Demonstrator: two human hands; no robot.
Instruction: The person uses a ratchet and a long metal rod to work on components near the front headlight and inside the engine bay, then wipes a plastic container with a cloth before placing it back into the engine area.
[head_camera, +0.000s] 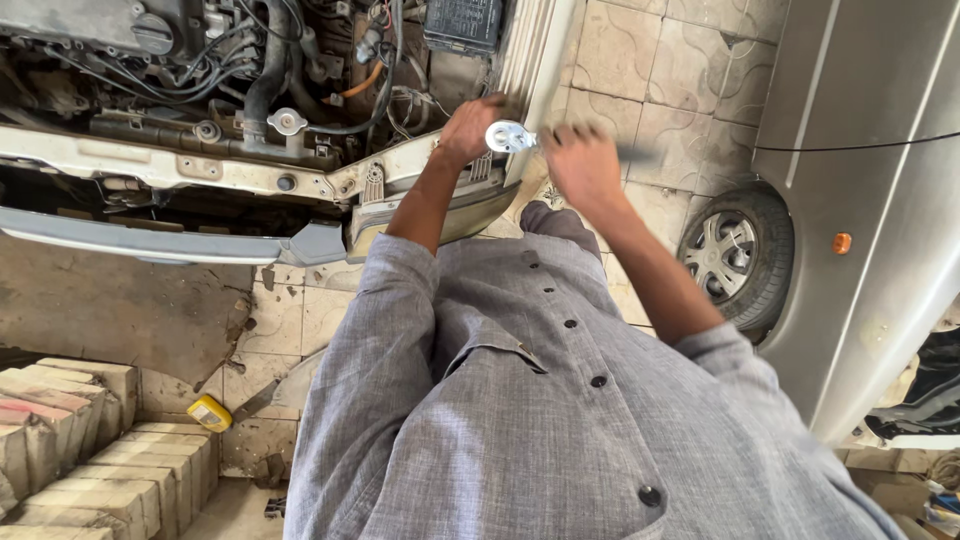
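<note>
while the left hand (468, 128) presses closed fingers on the car's corner, one shiny round tool (509, 136) sits between two hands, the blurred right hand (583, 165) curled beside it, one wheel (738, 255) right.

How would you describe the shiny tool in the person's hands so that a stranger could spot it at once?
Start at the open engine bay of the car at top left and follow its pale front panel to the right-hand corner. There, between the left hand and the right hand, sits a wrench. Its round, bright silver head stands out from the dull hoses and wires.
</note>
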